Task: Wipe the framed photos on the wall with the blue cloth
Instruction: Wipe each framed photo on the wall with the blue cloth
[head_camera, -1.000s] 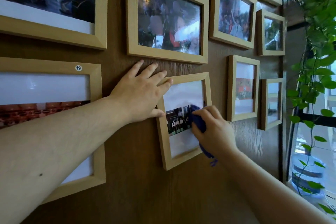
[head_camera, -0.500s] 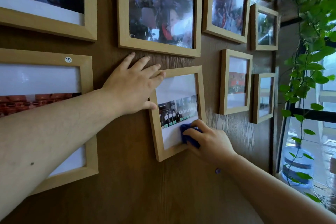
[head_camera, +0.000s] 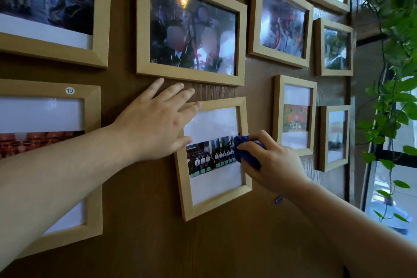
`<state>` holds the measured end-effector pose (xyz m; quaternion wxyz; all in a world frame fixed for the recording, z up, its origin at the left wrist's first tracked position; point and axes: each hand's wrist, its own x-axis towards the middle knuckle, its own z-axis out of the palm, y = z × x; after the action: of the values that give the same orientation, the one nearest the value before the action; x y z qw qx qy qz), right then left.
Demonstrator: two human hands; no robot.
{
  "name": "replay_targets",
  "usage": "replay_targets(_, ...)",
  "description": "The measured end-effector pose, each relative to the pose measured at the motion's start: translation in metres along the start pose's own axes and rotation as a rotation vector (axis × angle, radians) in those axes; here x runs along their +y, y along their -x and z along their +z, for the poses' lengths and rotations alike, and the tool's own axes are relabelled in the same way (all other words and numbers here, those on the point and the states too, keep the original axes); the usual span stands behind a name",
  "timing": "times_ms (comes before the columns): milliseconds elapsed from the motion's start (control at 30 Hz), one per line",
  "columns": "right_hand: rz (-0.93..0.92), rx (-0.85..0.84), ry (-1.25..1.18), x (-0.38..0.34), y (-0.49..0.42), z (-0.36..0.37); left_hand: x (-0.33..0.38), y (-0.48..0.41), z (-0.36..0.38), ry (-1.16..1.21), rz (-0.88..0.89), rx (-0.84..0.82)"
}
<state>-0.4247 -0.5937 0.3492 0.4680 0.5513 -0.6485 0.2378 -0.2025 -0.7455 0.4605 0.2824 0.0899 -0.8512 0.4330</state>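
A small light-wood framed photo hangs slightly tilted on the brown wood wall, showing a row of people. My right hand holds the bunched blue cloth against the right side of its glass, at the height of the picture. My left hand lies flat with spread fingers on the wall and on the frame's upper left corner, its thumb at the frame's left edge. Part of the cloth is hidden under my fingers.
Several other wooden framed photos surround it: a large one above, one with a "19" sticker at the left, smaller ones to the right. A green trailing plant hangs by a window at the far right.
My right hand has moved the cloth up from the lower part of the glass to the right side at picture height. My left hand has stayed on the frame's corner.
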Motion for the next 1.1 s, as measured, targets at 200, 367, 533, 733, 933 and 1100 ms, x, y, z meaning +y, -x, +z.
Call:
replay_targets(200,0.052,-0.014,0.037,0.011,-0.026,-0.022,0.018,-0.025,-0.01,0.031,0.1,0.07)
replay_targets(367,0.256,0.015,0.036,0.039,-0.022,-0.029,0.034,-0.047,-0.01,0.077,0.142,0.118)
replay_targets(533,0.466,0.11,-0.087,0.079,0.003,-0.024,0.057,-0.066,-0.009,0.132,0.136,0.117)
replay_targets(733,0.471,0.183,-0.19,0.137,-0.019,-0.022,0.057,-0.117,-0.017,0.023,0.078,0.094)
replay_targets(933,0.323,0.344,-0.203,0.184,-0.118,-0.057,0.036,-0.193,-0.034,-0.027,-0.114,0.192)
replay_targets(1100,0.194,0.437,-0.246,0.203,-0.205,-0.081,0.021,-0.243,-0.038,-0.156,-0.286,0.219)
